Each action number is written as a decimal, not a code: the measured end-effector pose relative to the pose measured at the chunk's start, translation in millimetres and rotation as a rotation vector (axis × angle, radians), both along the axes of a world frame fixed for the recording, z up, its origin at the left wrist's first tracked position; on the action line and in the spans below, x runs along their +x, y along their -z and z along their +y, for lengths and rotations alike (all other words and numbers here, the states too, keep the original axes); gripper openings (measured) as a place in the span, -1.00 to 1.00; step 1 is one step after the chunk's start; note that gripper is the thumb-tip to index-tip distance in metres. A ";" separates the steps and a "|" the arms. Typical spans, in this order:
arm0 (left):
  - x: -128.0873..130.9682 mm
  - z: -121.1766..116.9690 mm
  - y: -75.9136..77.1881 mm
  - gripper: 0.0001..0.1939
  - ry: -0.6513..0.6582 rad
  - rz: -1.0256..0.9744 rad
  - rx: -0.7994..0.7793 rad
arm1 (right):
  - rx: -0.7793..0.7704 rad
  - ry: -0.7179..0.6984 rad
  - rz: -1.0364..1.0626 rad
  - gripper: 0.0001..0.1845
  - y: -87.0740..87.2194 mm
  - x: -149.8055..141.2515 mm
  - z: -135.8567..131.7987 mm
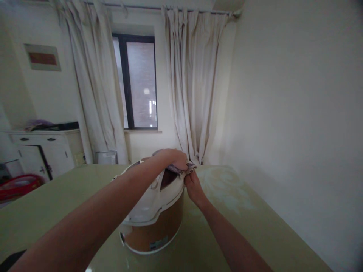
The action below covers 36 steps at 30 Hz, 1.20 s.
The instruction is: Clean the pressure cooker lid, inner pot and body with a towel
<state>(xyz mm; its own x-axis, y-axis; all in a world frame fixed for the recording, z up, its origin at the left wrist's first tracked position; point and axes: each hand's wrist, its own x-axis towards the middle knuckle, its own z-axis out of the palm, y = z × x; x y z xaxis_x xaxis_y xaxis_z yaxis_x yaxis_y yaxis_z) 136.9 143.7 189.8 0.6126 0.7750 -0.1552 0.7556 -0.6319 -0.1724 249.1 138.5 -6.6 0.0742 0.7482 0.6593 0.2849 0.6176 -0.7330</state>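
Observation:
A rice cooker (154,223) with a white lid and tan body stands on the green table (249,230). My left hand (174,156) lies on the far top of the lid, fingers closed over a crumpled greyish cloth (185,169). My right hand (192,185) is at the lid's far right edge, fingers pinched on the same cloth. Both forearms reach in from the bottom of the view. Most of the cloth is hidden under my left hand.
A plain wall runs close along the table's right side. Behind the table are a window (140,85) with cream curtains (195,87), a white cabinet (42,151) at the left, and a red basket (17,186) low on the left.

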 end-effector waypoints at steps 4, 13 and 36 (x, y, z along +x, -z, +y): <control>-3.0 -22.5 7.3 -0.62 0.057 0.037 0.077 | -0.083 -0.044 0.087 -0.52 1.0 -0.9 2.5; 10.3 -44.6 19.5 -0.59 0.085 0.112 0.182 | -0.273 -0.162 0.250 -0.36 67.1 -3.1 -49.3; 5.4 -130.4 69.4 -0.79 0.407 0.045 0.281 | -0.336 0.031 0.815 -0.46 145.8 17.5 -67.1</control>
<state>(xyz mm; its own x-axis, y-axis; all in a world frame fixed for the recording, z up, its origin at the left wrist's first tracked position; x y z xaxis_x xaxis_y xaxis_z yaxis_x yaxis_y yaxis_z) 142.3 13.3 120.3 0.8719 0.4897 -0.0079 0.4449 -0.7986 -0.4054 266.6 71.4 -152.4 0.4491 0.8828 0.1376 -0.3927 0.3334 -0.8571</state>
